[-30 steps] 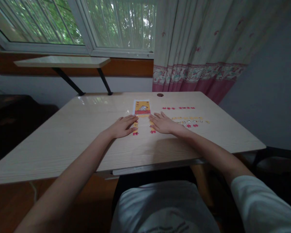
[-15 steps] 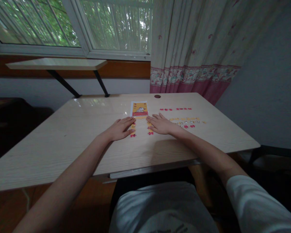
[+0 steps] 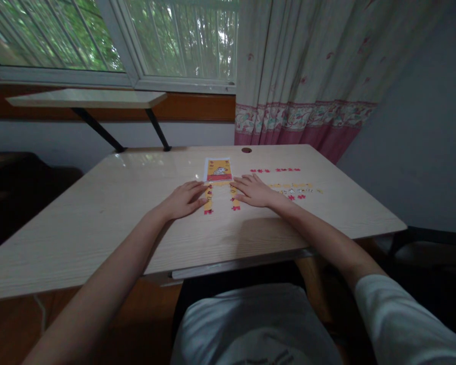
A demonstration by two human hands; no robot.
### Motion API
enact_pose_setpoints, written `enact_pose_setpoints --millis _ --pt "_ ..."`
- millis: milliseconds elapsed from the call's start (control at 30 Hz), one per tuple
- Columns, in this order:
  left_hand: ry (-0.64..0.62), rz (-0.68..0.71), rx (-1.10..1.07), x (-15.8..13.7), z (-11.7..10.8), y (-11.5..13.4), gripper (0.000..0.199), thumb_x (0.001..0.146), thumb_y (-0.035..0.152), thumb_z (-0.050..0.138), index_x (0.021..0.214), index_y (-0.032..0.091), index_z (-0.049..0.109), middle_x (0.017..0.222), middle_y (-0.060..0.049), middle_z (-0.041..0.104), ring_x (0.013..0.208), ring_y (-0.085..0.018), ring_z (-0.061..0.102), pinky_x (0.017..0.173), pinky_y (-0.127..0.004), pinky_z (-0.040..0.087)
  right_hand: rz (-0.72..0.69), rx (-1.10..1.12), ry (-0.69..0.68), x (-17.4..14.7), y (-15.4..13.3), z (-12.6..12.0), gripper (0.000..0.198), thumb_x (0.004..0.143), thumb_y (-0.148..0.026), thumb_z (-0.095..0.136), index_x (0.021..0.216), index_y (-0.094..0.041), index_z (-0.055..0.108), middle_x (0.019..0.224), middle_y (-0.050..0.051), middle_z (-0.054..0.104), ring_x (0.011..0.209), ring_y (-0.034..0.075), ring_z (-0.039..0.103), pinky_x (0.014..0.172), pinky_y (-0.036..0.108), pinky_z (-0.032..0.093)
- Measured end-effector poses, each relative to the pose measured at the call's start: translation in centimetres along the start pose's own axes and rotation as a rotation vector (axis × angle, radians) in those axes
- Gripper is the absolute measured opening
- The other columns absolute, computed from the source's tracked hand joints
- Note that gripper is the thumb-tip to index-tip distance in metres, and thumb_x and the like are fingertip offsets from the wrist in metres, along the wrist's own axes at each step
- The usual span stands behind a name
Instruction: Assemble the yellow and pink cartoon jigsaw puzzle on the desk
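Pressing flat, left hand and right hand, fingers spread, flank two puzzle strips; slide them evenly toward the table's far edge.

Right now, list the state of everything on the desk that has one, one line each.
left hand: flat, palm down, fingers on the left puzzle strip.
right hand: flat, palm down, fingers on the right puzzle strip.
picture card: lying flat, face up, beyond both strips.
loose puzzle pieces: spread out, unjoined to the strips.
curtain: hanging, drawn aside from the window.
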State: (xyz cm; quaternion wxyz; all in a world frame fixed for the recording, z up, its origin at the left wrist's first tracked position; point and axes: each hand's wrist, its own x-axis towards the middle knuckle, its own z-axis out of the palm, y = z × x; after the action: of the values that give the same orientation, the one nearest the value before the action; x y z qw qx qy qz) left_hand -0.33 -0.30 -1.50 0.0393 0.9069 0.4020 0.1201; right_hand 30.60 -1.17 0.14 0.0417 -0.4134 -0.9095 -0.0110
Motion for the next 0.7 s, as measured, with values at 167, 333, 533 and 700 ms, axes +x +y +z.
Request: enact_pose_setpoints --millis 167,333,533,700 --pt "-0.006 -0.006 0.0 -0.1 0.2 -0.4 0.075 0.093 0.068 0.037 0.135 0.01 0.058 0.144 -0.023 0.054 0.133 -0.038 0.05 0.113 -0.053 0.038 0.009 0.015 -0.012 0.1 -0.2 0.1 0.064 0.1 -0.055 0.039 0.151 -0.016 0.046 0.156 0.015 0.045 0.143 0.037 0.037 0.118 0.061 0.022" --pt "-0.008 -0.009 -0.003 0.0 0.1 -0.3 0.072 0.092 0.066 0.039 0.135 0.012 0.059 0.142 -0.021 0.056 0.131 -0.038 0.052 0.112 -0.054 0.038 0.01 0.023 0.003 0.1 -0.2 0.4 0.063 0.1 -0.055 0.039 0.15 -0.017 0.047 0.154 0.014 0.047 0.142 0.036 0.038 0.118 0.059 0.022" --pt "0.02 -0.019 -0.034 -0.2 -0.1 -0.1 0.07 0.092 0.068 0.038 0.133 0.017 0.061 0.14 -0.019 0.057 0.13 -0.038 0.051 0.111 -0.055 0.04 0.004 0.048 0.019 0.1 0.2 0.2 0.063 0.102 -0.054 0.035 0.152 -0.017 0.043 0.154 0.014 0.047 0.14 0.035 0.039 0.117 0.057 0.023" --pt "0.1 -0.008 -0.049 -0.3 -0.1 -0.5 0.063 0.095 0.065 0.038 0.127 0.016 0.063 0.136 -0.019 0.059 0.125 -0.036 0.054 0.107 -0.054 0.044 0.118 0.062 0.09 -0.7 4.0 -1.4 0.055 0.101 -0.048 0.04 0.146 -0.018 0.051 0.15 0.013 0.052 0.138 0.032 0.042 0.115 0.054 0.026"
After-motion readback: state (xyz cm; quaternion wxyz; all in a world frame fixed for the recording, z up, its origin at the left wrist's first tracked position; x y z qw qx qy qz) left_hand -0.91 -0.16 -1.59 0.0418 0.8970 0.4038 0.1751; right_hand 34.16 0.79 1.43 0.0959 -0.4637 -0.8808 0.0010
